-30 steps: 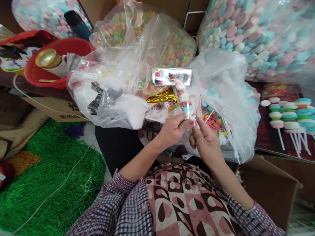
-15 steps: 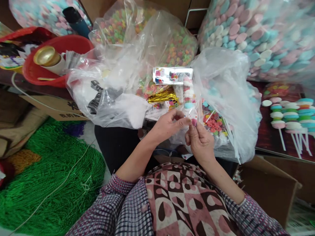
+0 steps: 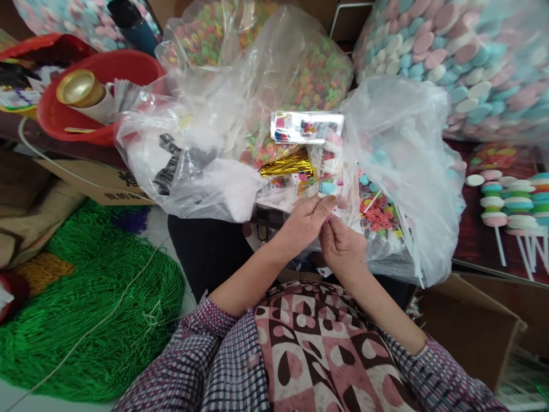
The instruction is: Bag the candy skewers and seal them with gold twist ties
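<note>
both hands closer in now, left hand [image 3: 305, 222] and right hand [image 3: 342, 245] keeping a pinched grip on the clear-wrapped pastel candy skewer [image 3: 329, 171], bottom end

Thin glossy clear plastic bags [image 3: 398, 131] fill the centre; shiny gold foil strips [image 3: 288, 165] lie below; upper left, a smooth red plastic bowl [image 3: 98, 74]; lower left, rough green cord [image 3: 86, 309].
</note>
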Tool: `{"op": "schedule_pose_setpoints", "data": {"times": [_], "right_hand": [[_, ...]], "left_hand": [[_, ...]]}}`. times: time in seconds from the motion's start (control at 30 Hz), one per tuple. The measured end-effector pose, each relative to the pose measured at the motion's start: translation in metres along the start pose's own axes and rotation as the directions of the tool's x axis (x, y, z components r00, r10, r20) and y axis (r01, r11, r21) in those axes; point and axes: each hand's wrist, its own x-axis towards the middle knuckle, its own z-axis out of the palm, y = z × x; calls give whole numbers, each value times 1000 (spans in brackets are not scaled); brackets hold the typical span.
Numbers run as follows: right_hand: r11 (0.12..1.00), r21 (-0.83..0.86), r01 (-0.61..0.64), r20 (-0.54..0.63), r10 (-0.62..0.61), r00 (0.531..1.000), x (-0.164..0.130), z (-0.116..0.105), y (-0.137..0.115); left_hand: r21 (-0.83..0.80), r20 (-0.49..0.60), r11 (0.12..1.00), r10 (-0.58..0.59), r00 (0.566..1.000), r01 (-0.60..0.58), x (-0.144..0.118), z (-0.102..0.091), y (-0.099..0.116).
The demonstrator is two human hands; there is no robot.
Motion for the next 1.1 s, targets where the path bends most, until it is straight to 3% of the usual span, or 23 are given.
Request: {"op": "schedule_pose_setpoints", "data": {"times": [0.17,0.27,0.33,0.43,0.5,0.53,0.57,0.6,0.67,0.7,0.77,0.83,0.9,0.97,1.0,1.07,1.1], "right_hand": [[988,-152,17,104,-1,995,9,-3,-6],[983,-182,-3,137,29,990,10,-5,-8],[995,-94,-15,187,32,982,11,-14,-8],[969,234,-80,252,19,968,18,-39,-1],[845,490,-212,177,142,974,25,-56,4],[743,615,-263,152,215,965,28,-62,6],[623,720,-305,171,266,949,32,-66,7],[494,801,-339,227,273,935,34,-68,8],[272,871,-410,377,168,911,37,-66,6],[201,876,-438,426,104,899,37,-63,4],[150,880,-450,448,53,893,36,-57,1],[191,880,-435,422,108,900,35,-52,-1],[274,874,-402,356,202,912,36,-47,-2],[379,867,-322,230,269,935,37,-41,-5],[435,861,-263,144,287,947,39,-37,-7],[531,837,-135,-30,292,956,41,-33,-11],[564,821,-90,-89,281,956,43,-32,-12]], "left_hand": [[0,21,999,32,999,-32,0,1,-1],[-33,4,999,-14,1000,14,3,0,-7],[-98,-12,993,-64,998,63,5,-3,-10],[-265,-6,963,-58,998,54,6,-9,-7],[-409,103,910,-37,994,76,4,-10,-1],[-478,213,869,-29,977,130,1,-9,2],[-530,354,820,-17,935,215,-2,-7,5],[-553,500,770,-1,866,320,-5,-3,8],[-551,689,681,45,724,482,-12,5,12],[-548,729,648,59,682,529,-14,8,13],[-552,745,615,61,664,563,-18,13,12],[-554,694,648,13,720,523,-19,13,9],[-477,555,788,-73,829,389,-19,11,7],[-254,290,947,-117,950,194,-17,9,7],[-116,141,988,-89,986,106,-16,7,7],[101,-76,995,14,997,-7,-15,5,8],[143,-132,989,56,990,-37,-15,3,8]]}}
